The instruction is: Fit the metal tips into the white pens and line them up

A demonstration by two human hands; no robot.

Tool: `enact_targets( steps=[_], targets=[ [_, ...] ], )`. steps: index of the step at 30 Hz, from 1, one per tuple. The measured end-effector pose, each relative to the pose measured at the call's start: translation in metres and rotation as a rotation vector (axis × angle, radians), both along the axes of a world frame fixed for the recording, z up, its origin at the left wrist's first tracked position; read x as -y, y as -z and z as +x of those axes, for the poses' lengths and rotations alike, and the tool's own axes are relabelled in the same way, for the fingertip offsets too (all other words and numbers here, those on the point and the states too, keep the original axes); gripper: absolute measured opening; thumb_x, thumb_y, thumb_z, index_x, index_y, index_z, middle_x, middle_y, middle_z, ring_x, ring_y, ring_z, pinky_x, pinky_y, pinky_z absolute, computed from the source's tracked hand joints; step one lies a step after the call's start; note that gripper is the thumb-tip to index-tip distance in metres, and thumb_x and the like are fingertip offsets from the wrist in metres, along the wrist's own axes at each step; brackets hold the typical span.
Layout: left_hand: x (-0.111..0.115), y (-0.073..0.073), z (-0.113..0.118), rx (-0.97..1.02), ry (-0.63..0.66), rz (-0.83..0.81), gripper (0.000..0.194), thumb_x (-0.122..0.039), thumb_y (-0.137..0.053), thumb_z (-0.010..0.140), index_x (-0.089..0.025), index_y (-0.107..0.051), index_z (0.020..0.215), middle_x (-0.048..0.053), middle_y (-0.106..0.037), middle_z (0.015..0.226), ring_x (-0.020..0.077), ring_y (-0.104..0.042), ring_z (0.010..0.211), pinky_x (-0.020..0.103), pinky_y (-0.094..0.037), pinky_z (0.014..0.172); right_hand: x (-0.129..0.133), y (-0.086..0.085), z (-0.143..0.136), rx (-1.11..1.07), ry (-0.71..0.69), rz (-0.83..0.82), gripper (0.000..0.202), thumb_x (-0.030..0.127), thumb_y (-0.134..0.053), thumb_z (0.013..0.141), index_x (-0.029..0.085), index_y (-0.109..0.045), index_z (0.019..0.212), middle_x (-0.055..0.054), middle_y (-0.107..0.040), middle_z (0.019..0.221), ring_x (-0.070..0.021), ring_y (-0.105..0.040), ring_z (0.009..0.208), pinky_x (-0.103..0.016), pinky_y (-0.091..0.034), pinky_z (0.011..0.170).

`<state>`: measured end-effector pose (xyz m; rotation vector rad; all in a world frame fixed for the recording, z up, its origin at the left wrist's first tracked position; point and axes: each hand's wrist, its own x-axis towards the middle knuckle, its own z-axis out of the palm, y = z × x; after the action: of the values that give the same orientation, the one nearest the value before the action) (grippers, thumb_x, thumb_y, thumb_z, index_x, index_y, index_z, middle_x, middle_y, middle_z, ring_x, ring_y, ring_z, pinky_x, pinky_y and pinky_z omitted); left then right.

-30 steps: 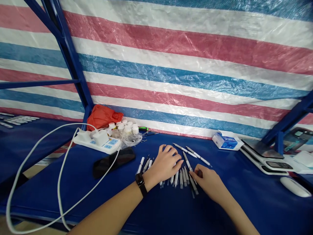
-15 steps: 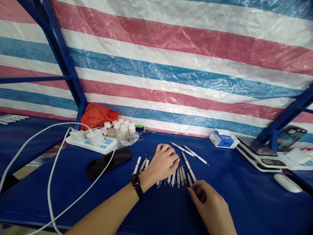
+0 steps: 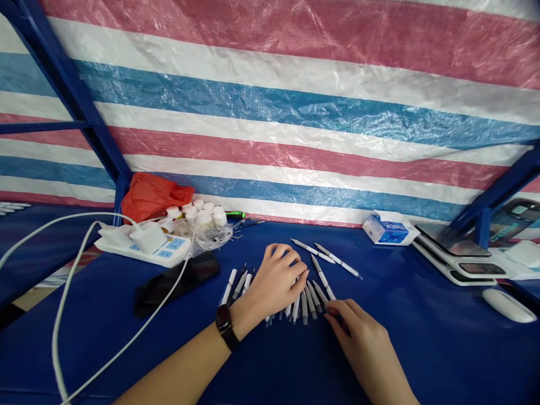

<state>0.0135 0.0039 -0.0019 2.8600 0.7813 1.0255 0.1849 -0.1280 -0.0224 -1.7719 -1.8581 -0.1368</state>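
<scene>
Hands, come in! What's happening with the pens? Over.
Left hand over the pens. Right hand at the bunch's right side. Phone lies left, seemingly out of the way.

We see a red, white and blue striped tarp, plain blue tabletop, white-and-grey pens, orange-red plastic bag and black wristwatch.

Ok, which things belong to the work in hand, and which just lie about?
Part of the work, it seems: row of pens at the left hand and right hand; loose pens beyond.

Apparently just lying about: phone, power strip, red bag, white-capped bottles, box, scale.
</scene>
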Motion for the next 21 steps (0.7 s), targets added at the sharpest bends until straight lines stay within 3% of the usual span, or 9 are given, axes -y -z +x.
enact_targets(
  steps=[3,6,8,10,14,18,21],
  targets=[
    [0.0,0.0,0.001,0.026,0.007,0.02,0.023,-0.02,-0.05,0.1,-0.019,-0.069,0.087,0.004,-0.067,0.09,0.0249,-0.054,0.105,0.045,-0.04,0.095,-0.006,-0.011,0.006,0.014,-0.092,0.086,0.037,0.036,-0.037,0.105,0.023,-0.066,0.086,-0.002,-0.068,0.073,-0.0117,-0.061,0.049,-0.022,-0.042,0.046],
    [0.0,0.0,0.002,0.049,0.023,0.027,0.023,-0.02,-0.049,0.101,-0.019,-0.068,0.088,0.004,-0.067,0.089,0.0244,-0.055,0.103,0.046,-0.04,0.096,-0.02,-0.025,0.02,-0.017,-0.025,0.108,0.027,0.036,-0.047,0.101,0.023,-0.065,0.086,0.0,-0.067,0.072,-0.0103,-0.056,0.045,-0.022,-0.039,0.045],
    [0.0,0.0,0.001,0.054,0.027,0.031,0.023,-0.02,-0.049,0.101,-0.019,-0.068,0.089,0.004,-0.067,0.089,0.0242,-0.056,0.103,0.046,-0.041,0.095,-0.037,-0.034,0.029,0.009,0.052,0.025,0.018,0.036,-0.055,0.096,0.022,-0.066,0.091,-0.001,-0.07,0.076,-0.0132,-0.06,0.049,-0.024,-0.038,0.047],
    [0.0,-0.001,0.001,0.054,0.025,0.039,0.023,-0.02,-0.048,0.102,-0.019,-0.068,0.089,0.004,-0.067,0.089,0.0242,-0.056,0.102,0.045,-0.042,0.094,-0.058,-0.041,0.032,0.048,0.137,-0.163,0.015,0.035,-0.063,0.09,0.023,-0.067,0.095,-0.002,-0.07,0.075,-0.0174,-0.064,0.055,-0.025,-0.035,0.049],
    [-0.002,-0.005,0.001,0.082,0.02,0.062,0.022,-0.017,-0.048,0.101,-0.018,-0.067,0.088,0.004,-0.067,0.086,0.0238,-0.058,0.097,0.043,-0.047,0.087,-0.089,-0.045,0.027,0.016,0.219,-0.476,0.012,0.034,-0.064,0.091,0.023,-0.066,0.088,-0.004,-0.072,0.078,-0.0243,-0.07,0.077,-0.027,-0.036,0.06],
    [0.005,-0.019,-0.003,0.204,0.081,0.164,0.017,-0.012,-0.052,0.097,-0.017,-0.067,0.091,0.004,-0.066,0.08,0.0208,-0.06,0.085,0.037,-0.051,0.074,-0.095,-0.039,0.023,-0.086,0.217,-0.513,0.014,0.03,-0.062,0.091,0.023,-0.062,0.079,-0.003,-0.071,0.074,-0.0224,-0.068,0.075,-0.027,-0.036,0.061],
    [0.034,-0.03,-0.022,0.302,0.124,0.276,0.018,-0.009,-0.054,0.094,-0.018,-0.068,0.1,0.005,-0.068,0.084,0.0187,-0.062,0.079,0.034,-0.056,0.07,-0.09,-0.035,0.024,-0.115,0.191,-0.467,0.012,0.028,-0.064,0.089,0.023,-0.062,0.079,-0.002,-0.07,0.072,-0.0211,-0.067,0.072,-0.026,-0.035,0.061]
  ],
)
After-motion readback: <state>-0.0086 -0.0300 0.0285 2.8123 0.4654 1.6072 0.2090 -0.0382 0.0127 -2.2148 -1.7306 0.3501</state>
